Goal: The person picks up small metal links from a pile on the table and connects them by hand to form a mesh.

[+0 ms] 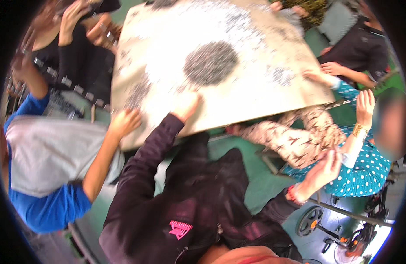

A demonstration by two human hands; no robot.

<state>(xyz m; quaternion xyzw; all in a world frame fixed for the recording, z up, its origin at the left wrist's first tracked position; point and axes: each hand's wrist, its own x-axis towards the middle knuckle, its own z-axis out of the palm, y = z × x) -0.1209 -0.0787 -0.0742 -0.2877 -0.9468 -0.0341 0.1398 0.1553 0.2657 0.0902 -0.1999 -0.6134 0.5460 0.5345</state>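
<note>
Left hand (185,105): on or just above the surface (295,99), centre of frame; glare and blur, cannot tell whether its fingers are apart or pinching a piece. Right hand (322,170): raised off the surface, right of frame; fingers look bunched, contents unreadable. Nearest thing: pile of small dark slivers (211,63), upper centre, just beyond the left hand. Looser patches lie left (139,90) and right (282,75) of it. Co-workers' hands rest at the surface's left (125,123) and right (315,75) edges. Judgement: step in hand is probably piece-by-piece handling; next move calls for separating slivers with the left fingers.
</note>
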